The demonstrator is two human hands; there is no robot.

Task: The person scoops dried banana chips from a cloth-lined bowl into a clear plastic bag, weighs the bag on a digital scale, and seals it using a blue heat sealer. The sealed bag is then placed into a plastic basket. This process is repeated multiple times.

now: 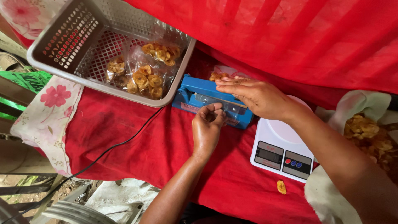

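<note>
A blue heat sealer (195,93) lies on a red cloth (137,145). My right hand (257,97) rests flat on the sealer's arm, fingers pointing left. My left hand (207,124) is curled at the sealer's front edge, pinching the edge of a clear bag that I can barely see. A bag of yellow chips (218,76) pokes out behind the sealer, under my right fingers.
A grey plastic basket (62,41) at the back left holds several sealed bags of chips (147,79). A white digital scale (282,153) sits right of the sealer. A loose chip (281,186) lies near it. A black cable (107,149) crosses the cloth. More chips (369,132) sit at right.
</note>
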